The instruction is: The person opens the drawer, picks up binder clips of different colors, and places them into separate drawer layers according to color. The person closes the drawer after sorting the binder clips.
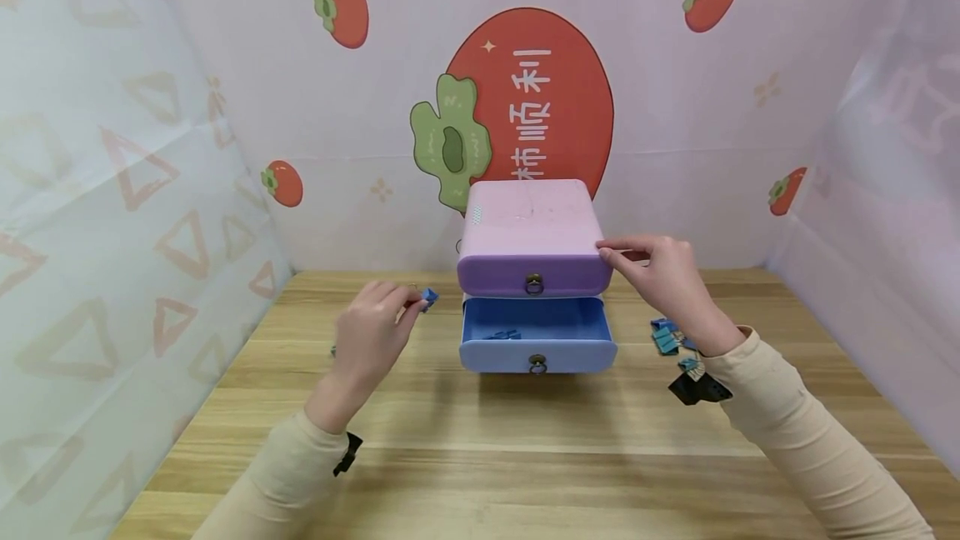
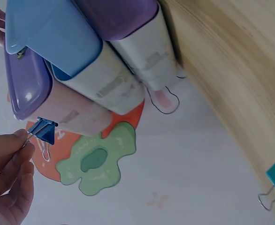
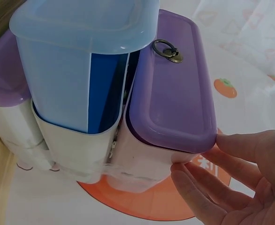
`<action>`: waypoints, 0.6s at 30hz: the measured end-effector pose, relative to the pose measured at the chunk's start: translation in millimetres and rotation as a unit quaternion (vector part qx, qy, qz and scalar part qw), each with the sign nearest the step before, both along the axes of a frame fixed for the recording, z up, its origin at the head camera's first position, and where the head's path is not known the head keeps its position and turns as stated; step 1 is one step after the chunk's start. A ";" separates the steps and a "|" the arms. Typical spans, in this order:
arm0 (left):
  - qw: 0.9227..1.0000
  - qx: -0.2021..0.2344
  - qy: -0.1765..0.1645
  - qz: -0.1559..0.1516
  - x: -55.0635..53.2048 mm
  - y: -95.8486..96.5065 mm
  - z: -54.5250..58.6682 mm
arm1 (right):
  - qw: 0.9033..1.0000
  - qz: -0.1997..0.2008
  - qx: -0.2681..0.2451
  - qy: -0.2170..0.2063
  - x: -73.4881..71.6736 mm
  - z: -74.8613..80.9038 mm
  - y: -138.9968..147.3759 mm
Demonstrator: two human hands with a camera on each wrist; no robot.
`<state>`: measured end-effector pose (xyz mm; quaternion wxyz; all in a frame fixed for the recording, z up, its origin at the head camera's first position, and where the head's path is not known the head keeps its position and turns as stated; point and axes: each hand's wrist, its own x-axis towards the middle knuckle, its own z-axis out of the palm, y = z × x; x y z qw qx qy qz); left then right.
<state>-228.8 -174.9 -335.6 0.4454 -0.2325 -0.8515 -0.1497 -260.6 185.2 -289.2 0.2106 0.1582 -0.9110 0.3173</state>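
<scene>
Nearest, at six o'clock on the cabinet (image 1: 528,215), the extended blue drawer (image 1: 577,355) is being held by neither hand. At nine o'clock, a blue clip (image 2: 47,133) is being pinched by its wire handle in the left hand (image 1: 375,327), presumably freeing its body; at three o'clock, the purple drawer (image 1: 570,275) is being gripped cornerwise by the right hand (image 1: 667,273), seemingly for purchase.

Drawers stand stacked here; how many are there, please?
3: the purple top drawer, the open blue middle drawer, and the purple bottom drawer seen in both wrist views.
</scene>
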 end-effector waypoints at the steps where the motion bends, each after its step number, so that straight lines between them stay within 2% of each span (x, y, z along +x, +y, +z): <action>1: 1.000 0.001 -0.001 -0.006 -0.3 2.5 0.5 | 1.000 0.000 0.000 0.001 -0.1 -0.2 0.1; 8: 0.998 0.010 -0.023 -0.057 -0.8 17.2 4.9 | 1.000 0.002 0.002 0.007 -0.7 -0.8 0.3; 13: 0.996 0.019 -0.039 -0.078 -0.4 25.5 6.9 | 1.000 0.004 0.001 0.008 -1.2 -1.0 0.6; 18: 0.993 0.011 -0.071 -0.095 -0.6 35.1 9.0 | 1.000 0.005 -0.001 0.008 -1.6 -0.8 1.0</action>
